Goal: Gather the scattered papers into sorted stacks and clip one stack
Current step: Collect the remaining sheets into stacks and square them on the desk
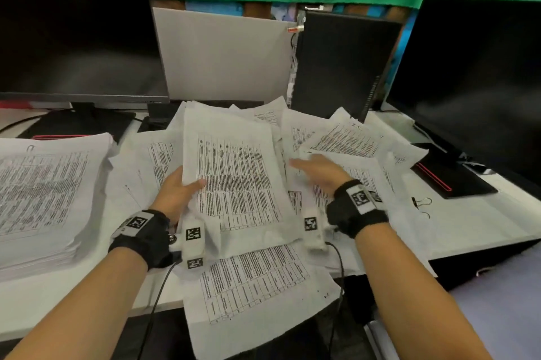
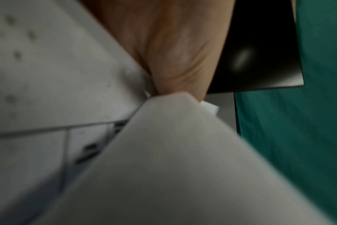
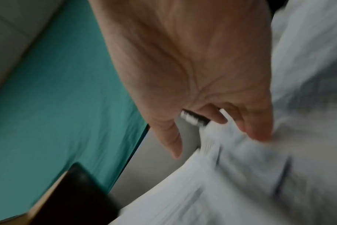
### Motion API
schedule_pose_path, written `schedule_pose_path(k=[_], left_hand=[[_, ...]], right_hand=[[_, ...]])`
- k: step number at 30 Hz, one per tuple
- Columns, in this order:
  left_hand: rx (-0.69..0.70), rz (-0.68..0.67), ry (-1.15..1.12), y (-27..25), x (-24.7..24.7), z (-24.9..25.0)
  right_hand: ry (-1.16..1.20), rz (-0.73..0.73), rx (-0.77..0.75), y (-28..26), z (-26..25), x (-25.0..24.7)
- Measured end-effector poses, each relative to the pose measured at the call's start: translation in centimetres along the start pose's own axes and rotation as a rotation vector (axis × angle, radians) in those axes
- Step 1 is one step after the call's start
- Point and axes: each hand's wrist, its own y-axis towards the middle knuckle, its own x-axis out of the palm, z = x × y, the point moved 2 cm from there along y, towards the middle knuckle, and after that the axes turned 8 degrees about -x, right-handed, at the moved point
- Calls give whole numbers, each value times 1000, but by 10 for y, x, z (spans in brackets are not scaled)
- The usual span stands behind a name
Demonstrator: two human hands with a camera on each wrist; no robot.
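My left hand (image 1: 187, 185) grips the left edge of a bundle of printed sheets (image 1: 237, 181), thumb on top, lifted a little above the desk. In the left wrist view the palm (image 2: 173, 45) pinches the blurred bundle (image 2: 164, 152). To its right, my right hand (image 1: 311, 166) reaches palm down over the scattered papers (image 1: 345, 140); in the right wrist view its relaxed fingers (image 3: 258, 129) touch the crumpled papers (image 3: 279, 167). A tall sorted stack (image 1: 44, 184) stands at the left. One black binder clip (image 1: 421, 201) lies on the desk at the right.
Dark monitors stand at the back left (image 1: 73, 23) and back right (image 1: 474, 81), with a black computer tower (image 1: 342, 61) between them. A black pad with a red edge (image 1: 450, 181) lies far right. One sheet (image 1: 251, 283) hangs over the desk's front edge.
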Motion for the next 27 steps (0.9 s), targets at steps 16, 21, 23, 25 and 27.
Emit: schedule_pose_path(k=[16, 21, 23, 25, 27], left_hand=[[-39, -35, -102, -4, 4, 1], [-28, 28, 0, 5, 3, -4], [-38, 43, 21, 9, 1, -6], [-35, 51, 22, 7, 1, -4], [-36, 55, 36, 5, 1, -3]], right_hand=[[-508, 520, 26, -15, 32, -114], [-18, 855, -442, -31, -32, -133], [183, 767, -512, -27, -50, -129], [402, 562, -464, -20, -60, -115], [452, 311, -369, -12, -60, -84]])
